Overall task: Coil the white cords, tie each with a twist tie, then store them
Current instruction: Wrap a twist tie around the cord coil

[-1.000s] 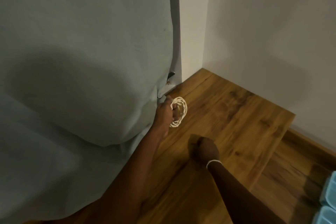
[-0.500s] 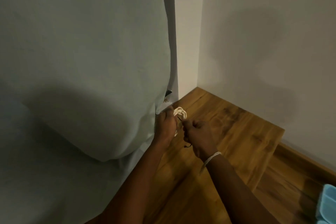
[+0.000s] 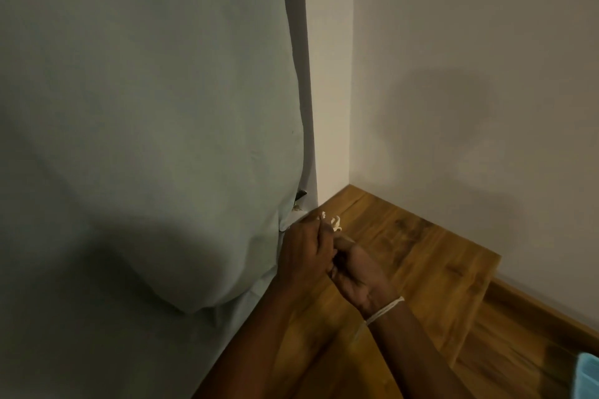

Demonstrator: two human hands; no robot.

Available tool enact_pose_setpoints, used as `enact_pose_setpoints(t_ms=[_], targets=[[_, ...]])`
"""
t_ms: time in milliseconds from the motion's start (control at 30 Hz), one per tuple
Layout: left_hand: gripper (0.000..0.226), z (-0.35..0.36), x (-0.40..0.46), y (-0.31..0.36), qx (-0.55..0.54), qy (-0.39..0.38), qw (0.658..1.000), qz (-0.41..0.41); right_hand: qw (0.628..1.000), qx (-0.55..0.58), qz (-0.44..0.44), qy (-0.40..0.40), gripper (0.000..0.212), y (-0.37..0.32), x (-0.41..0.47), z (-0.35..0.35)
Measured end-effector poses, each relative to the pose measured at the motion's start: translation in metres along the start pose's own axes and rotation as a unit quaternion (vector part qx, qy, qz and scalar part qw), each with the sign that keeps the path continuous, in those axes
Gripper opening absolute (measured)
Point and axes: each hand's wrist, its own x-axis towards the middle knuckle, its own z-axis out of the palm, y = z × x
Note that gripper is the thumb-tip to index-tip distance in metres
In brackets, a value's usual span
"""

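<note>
A small coil of white cord (image 3: 335, 223) pokes out above my two hands, most of it hidden by the fingers. My left hand (image 3: 306, 251) is closed around the coil, close to the grey-green sheet. My right hand (image 3: 355, 272) presses against the left one from the right, fingers curled at the coil. A white string band sits on my right wrist. The twist tie cannot be made out between the fingers.
A bed or mattress under a grey-green sheet (image 3: 146, 139) fills the left. A wooden table top (image 3: 421, 269) runs into the wall corner (image 3: 350, 185); a lower wooden surface lies right of it. A light blue container (image 3: 588, 376) shows at the bottom right edge.
My right hand rose from the wooden top and closed in on the coil in my left hand. The coil, earlier plainly visible, is now mostly covered by both hands.
</note>
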Motion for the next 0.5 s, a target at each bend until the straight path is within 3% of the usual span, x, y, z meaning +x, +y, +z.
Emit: enact_pose_setpoints(t_ms=[333, 500], targets=[[0.037, -0.009, 0.001, 0.011, -0.014, -0.016, 0.999, 0.042, 0.994, 0.0, -0.044, 0.099, 0.008, 0.01, -0.013, 0.003], [0.038, -0.012, 0.002, 0.013, -0.011, -0.006, 0.999, 0.039, 0.993, 0.056, -0.064, 0.078, 0.008, 0.012, -0.023, 0.012]])
